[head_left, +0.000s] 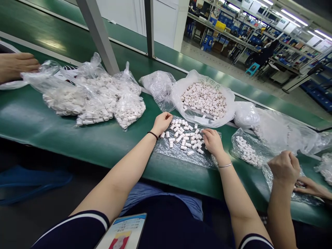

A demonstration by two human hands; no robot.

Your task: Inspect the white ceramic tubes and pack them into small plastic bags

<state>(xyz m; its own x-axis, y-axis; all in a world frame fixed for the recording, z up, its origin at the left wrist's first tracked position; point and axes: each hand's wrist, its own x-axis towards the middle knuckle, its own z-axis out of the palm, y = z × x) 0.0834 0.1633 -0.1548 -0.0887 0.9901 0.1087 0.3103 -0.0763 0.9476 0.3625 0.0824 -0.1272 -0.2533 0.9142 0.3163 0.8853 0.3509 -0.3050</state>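
Observation:
Small white pipe fittings, some of them T-shaped, lie spread on a clear plastic sheet or flat bag in front of me. At the far left of this spread is my left hand, its fingers pressed together near the plastic's edge; anything between them is hidden. My right hand is curled at the right side of the fittings, thumb and fingers close together by the outermost pieces. What its fingertips hold, if anything, I cannot make out. Just beyond both hands, an opened bag holds many more fittings.
Filled clear bags stand to the left on the green work surface. A co-worker's hand touches one there. At right, another person's hands work near a smaller bag of fittings. A metal post rises behind.

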